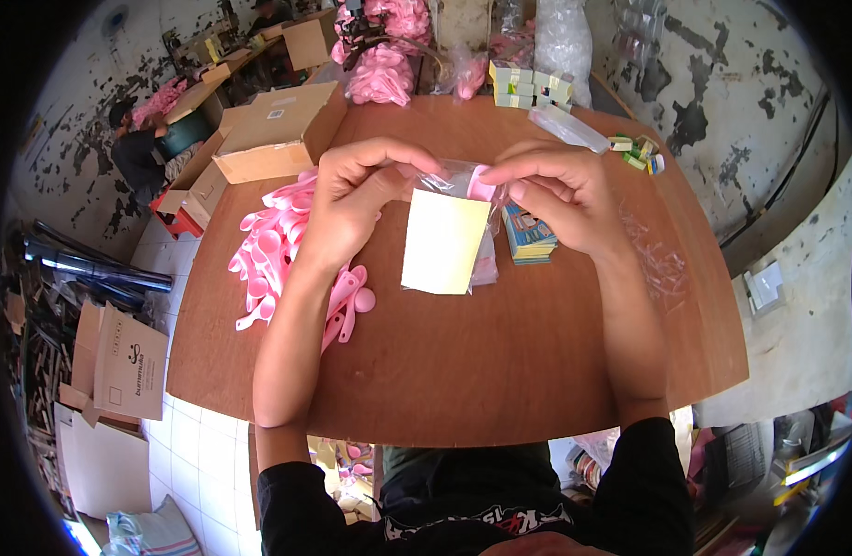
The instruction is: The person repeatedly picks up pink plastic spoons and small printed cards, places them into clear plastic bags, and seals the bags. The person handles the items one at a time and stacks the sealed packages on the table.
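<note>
Above the middle of the table, both hands hold up a clear plastic bag (456,173). A blank pale yellow card (445,243) shows at its front. My left hand (359,195) pinches the bag's upper left edge between thumb and fingers. At the upper right, my right hand (565,190) has its fingers closed on the bag beside a pink piece (481,183), which looks like part of a spoon; whether it lies fully inside, I cannot tell. Pink spoons (268,246) lie heaped by my left forearm. Below my right hand sits a stack of printed cards (530,233).
A cardboard box (279,132) stands at the table's far left. Bundled card stacks (530,86), a clear plastic sleeve (569,128) and small boxes (641,153) lie at the far right. Clear plastic scraps (656,255) lie beside my right forearm. Another person (138,153) sits at far left.
</note>
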Available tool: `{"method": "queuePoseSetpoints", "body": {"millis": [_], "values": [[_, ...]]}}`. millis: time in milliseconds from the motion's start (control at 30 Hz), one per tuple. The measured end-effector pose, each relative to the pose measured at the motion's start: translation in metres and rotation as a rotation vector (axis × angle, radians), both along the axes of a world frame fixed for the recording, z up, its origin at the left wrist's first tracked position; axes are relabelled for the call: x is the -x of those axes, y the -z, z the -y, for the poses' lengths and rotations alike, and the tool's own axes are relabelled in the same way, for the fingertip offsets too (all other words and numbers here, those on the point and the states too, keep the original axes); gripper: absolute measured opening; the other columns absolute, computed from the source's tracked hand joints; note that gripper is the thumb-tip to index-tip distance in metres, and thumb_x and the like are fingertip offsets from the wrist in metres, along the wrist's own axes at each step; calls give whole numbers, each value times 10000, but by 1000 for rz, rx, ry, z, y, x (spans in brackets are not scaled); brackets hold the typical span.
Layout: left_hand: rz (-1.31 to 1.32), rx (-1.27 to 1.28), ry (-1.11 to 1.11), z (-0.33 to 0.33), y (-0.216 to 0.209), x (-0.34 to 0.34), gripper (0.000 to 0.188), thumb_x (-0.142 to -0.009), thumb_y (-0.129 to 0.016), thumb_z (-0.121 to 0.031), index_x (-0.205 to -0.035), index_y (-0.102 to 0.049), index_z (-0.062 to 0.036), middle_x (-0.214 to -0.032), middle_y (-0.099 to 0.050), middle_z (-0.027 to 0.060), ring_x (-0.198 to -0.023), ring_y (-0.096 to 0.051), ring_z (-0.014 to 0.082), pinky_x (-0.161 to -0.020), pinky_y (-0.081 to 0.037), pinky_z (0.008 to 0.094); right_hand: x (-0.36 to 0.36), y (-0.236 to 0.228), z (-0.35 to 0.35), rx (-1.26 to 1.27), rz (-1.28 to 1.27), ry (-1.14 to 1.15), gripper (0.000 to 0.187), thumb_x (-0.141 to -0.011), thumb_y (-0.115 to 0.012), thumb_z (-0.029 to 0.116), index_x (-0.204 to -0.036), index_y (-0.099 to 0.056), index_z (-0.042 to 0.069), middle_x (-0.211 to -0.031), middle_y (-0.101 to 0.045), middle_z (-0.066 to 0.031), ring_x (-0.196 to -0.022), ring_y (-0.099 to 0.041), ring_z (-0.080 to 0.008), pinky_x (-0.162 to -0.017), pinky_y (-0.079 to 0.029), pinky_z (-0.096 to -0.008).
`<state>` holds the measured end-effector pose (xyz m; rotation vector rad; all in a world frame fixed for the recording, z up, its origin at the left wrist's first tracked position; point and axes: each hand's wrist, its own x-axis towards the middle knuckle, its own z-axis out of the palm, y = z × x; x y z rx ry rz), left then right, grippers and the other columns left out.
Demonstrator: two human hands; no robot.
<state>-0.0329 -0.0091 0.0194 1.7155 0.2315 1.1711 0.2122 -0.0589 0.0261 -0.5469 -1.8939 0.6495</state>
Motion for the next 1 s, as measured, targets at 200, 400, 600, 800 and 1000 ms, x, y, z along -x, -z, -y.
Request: {"method": "queuePoseSetpoints", "body": {"millis": [200,400,600,800,1000], "values": [[-30,-64,-140,9,1,-8,112,-829,-662,94,-929,-665,44,-886,-695,96,-868,-656,128,-708,-526,235,11,10,-2,-56,-79,9,175,-830,-692,-31,-997,-659,-69,-963,-671,-117,-786,-675,-128,-654,-533,-218],[-185,-66,-127,25,-16,10,365,-751,-732,120,-1080,-600,33,-1047,-652,96,-894,-653,129,-744,-543,245,11,5,4,23,-30,67,405,-765,-779,2,-1128,-600,-21,-1005,-642,-82,-757,-664,-77,-619,-517,-185],[-745,-356,-102,106,-27,69,342,-730,-762,69,-1051,-671,-7,-1027,-689,116,-862,-685,146,-697,-554,263,-15,-6,14,99,-80,198,444,-803,-777,125,-1208,-600,82,-1019,-610,-27,-730,-616,-20,-635,-470,-165],[-1125,200,614,199,77,131,307,-893,-597,-22,-1200,-597,-39,-1085,-651,142,-976,-635,282,-858,-487,353,-16,-16,7,73,-95,177,355,-834,-746,130,-1161,-628,60,-931,-622,-10,-695,-586,-18,-550,-425,-172],[-1491,431,-45,248,285,218,382,-784,-619,-69,-1166,-614,-74,-1067,-669,179,-1020,-628,339,-882,-481,420,-25,-6,-3,64,24,222,196,-858,-708,134,-1015,-681,20,-843,-662,-7,-699,-604,-42,-557,-446,-203]]}}
